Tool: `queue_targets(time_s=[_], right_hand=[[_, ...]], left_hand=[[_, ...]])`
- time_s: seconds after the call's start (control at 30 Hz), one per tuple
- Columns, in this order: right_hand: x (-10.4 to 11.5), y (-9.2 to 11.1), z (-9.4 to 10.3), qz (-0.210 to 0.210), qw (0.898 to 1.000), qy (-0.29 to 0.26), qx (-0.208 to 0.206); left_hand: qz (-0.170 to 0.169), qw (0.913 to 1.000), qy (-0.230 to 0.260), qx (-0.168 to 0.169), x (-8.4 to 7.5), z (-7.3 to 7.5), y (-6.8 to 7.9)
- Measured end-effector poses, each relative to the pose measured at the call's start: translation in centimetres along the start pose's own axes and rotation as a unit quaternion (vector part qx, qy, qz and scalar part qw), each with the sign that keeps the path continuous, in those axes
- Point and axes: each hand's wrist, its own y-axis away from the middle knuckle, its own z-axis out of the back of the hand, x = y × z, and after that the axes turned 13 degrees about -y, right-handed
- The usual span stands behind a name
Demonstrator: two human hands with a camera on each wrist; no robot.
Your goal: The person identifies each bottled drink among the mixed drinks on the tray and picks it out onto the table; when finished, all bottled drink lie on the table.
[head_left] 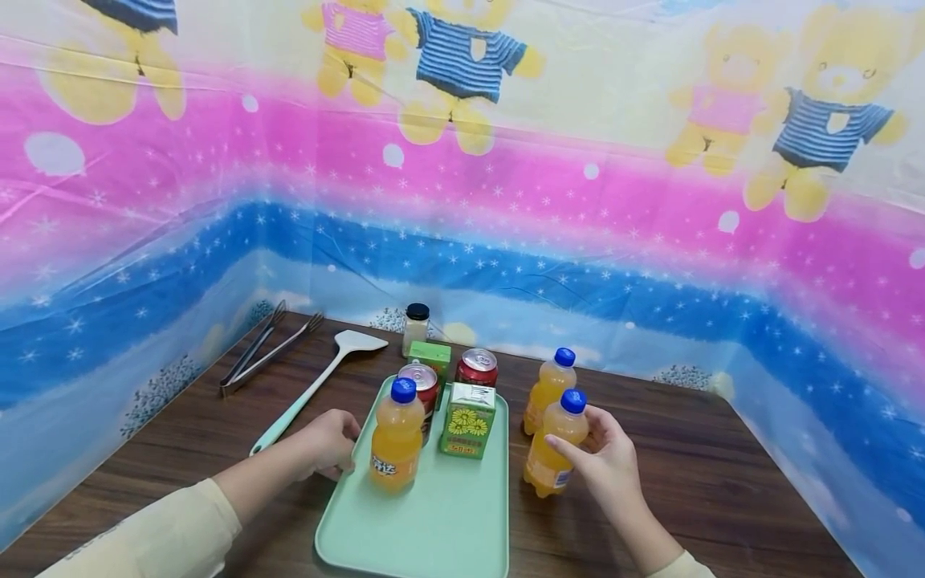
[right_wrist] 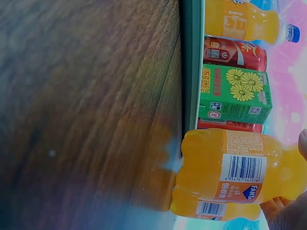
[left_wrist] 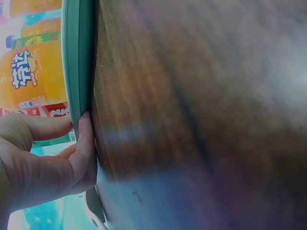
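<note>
My left hand (head_left: 332,445) pinches the left rim of a light green tray (head_left: 433,530); the left wrist view shows thumb and fingers (left_wrist: 85,139) at its edge. My right hand (head_left: 609,457) grips the upper part of an orange soda bottle (head_left: 552,449) with a blue cap, just right of the tray. In the right wrist view this bottle (right_wrist: 206,163) overlaps another one. That other orange soda bottle (head_left: 540,397) stands behind it. On the tray are a third orange soda bottle (head_left: 396,441), a green drink carton (head_left: 468,421), another green carton (head_left: 431,353) and two red cans (head_left: 478,369).
A small jar (head_left: 416,333) with a black lid stands behind the tray. To the left lie a white spatula (head_left: 318,393) with a pale green handle and metal tongs (head_left: 253,357). A printed bear cloth (head_left: 506,185) walls the dark wooden table (head_left: 694,466) at the back and sides.
</note>
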Motion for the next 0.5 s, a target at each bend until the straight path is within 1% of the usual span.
queue_targets(time_s=[0.3,0.5], right_hand=[[-0.6,0.0,0.1,-0.016,1.000,0.011,-0.009],[-1.1,-0.2,0.1,-0.017,1.000,0.020,-0.012]], left_hand=[[-0.001,1.0000,-0.005,-0.002,0.0,-0.1,0.0],[0.000,1.0000,-0.005,-0.003,-0.1,0.0,0.1]])
